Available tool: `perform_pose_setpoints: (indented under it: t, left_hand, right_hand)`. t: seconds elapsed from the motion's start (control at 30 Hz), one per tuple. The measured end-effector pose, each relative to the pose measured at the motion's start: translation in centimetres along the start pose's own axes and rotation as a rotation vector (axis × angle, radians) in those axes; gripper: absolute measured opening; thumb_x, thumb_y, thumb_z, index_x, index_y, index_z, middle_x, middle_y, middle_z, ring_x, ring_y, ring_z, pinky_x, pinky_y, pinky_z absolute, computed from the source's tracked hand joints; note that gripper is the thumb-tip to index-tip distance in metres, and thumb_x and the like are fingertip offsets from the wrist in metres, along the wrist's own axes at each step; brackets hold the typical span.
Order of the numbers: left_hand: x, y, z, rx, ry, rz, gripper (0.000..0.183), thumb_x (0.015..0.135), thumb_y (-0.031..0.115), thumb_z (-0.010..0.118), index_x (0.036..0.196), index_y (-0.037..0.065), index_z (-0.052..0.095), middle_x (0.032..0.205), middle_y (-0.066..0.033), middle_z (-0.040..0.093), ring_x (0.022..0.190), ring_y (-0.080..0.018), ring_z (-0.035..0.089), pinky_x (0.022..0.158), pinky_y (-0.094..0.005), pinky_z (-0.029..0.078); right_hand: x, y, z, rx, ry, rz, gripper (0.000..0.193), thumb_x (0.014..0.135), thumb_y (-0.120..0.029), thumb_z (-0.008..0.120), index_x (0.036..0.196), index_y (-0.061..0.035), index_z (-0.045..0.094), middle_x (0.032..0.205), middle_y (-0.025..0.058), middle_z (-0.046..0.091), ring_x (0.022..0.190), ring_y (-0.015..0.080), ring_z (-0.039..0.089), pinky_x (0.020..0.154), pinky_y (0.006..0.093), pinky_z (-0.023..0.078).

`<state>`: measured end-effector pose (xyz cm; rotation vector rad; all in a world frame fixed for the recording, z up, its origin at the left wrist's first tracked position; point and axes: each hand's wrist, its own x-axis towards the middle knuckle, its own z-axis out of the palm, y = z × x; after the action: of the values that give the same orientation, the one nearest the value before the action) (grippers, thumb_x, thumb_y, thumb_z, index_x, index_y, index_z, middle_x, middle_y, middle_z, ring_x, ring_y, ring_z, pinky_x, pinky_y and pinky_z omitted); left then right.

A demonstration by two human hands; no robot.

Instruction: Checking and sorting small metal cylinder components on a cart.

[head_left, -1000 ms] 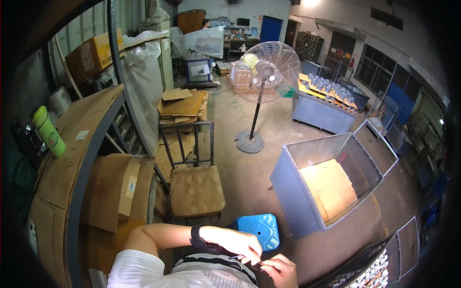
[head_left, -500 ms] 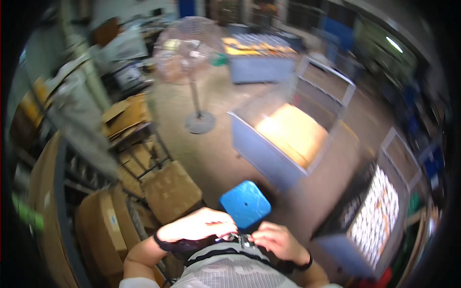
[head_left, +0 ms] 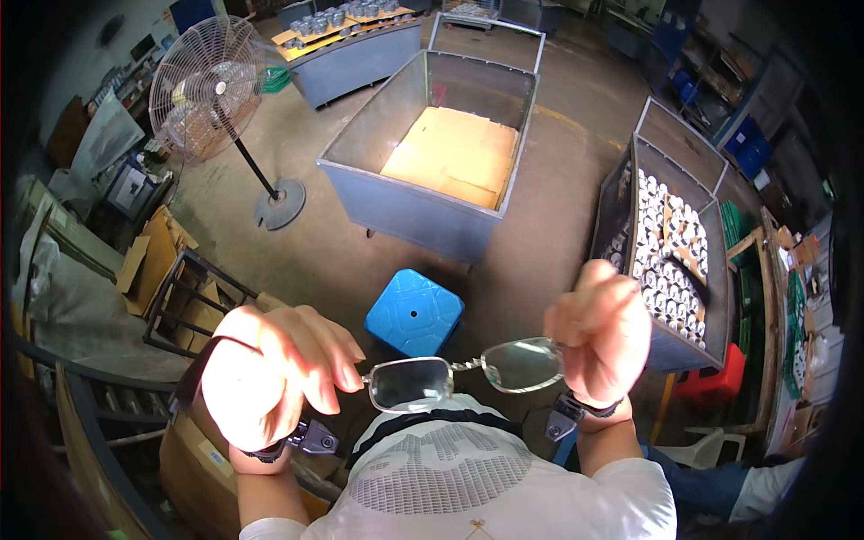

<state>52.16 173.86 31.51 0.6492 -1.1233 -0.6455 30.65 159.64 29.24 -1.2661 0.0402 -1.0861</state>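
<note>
Largest first: grey-blue bin (head_left: 396,211) stands ahead of my grips, past the stool, its near rim corner roughly in line with the gap between them; cardboard sheet (head_left: 459,148) on its bottom. Second bin (head_left: 679,351), loaded with white-ended parts (head_left: 668,297), is beyond my right grip; that grip overlaps its near edge in view, but I read them as well apart. Floor (head_left: 562,198) runs between the two bins. Fan (head_left: 220,87) stands off ahead-left of my left grip, well apart. Blue stool (head_left: 414,310) is nearest, ahead and lower, between the grips; its edges look out of contact with my fingers. Change in the last second: view swung right, so the fan went left, and my grips came up from my waist and spread. Left grip (head_left: 274,369) is pinched on the left end of the glasses (head_left: 466,364); right grip (head_left: 601,337), a bit blurred, is closed at the other end. Glasses hang between the two, lenses facing me, right side slightly higher. My read: both grips are committed, frame carried by its ends only, lenses untouched. Temple arms: can't tell, fingers cover them.
</note>
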Motion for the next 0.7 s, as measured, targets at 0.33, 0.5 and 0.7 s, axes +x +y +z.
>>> perform_pose_setpoints:
  t: [0.33, 0.5, 0.7]
  left_hand:
    - [0.4, 4.6, 3.9, 0.260, 0.175, 0.629, 0.034, 0.090, 0.032, 0.067, 0.067, 0.013, 0.049, 0.082, -0.0005, 0.043, 0.066, -0.0099, 0.037, 0.055, -0.0254, 0.034]
    - [0.0, 6.4, 2.7, 0.120, 0.066, 0.467, 0.033, 0.086, 0.027, 0.072, 0.072, 0.010, 0.048, 0.078, -0.0007, 0.043, 0.064, -0.0126, 0.035, 0.054, -0.0256, 0.030]
    - [-0.3, 9.9, 0.4, 0.515, 0.099, 0.815, 0.017, 0.061, 0.002, 0.068, 0.071, 0.010, 0.056, 0.064, 0.0029, 0.044, 0.063, -0.0111, 0.039, 0.055, -0.0248, 0.029]
  right_hand:
    - [0.0, -5.8, 0.2, 0.047, -0.515, -0.571, 0.011, 0.092, -0.007, 0.059, 0.086, 0.0021, 0.056, 0.094, 0.0134, 0.048, 0.064, 0.0245, 0.055, 0.056, 0.0357, 0.048]
    - [-0.2, -5.9, 2.7, -0.073, -0.262, -0.689, 0.016, 0.078, 0.005, 0.070, 0.087, -0.0063, 0.062, 0.085, 0.0031, 0.048, 0.051, 0.0145, 0.048, 0.043, 0.0281, 0.040]
    - [0.7, -6.7, 5.6, -0.022, -0.066, -0.836, 0.007, 0.082, -0.004, 0.069, 0.078, -0.0061, 0.064, 0.082, 0.0019, 0.053, 0.048, 0.0115, 0.053, 0.043, 0.0259, 0.040]
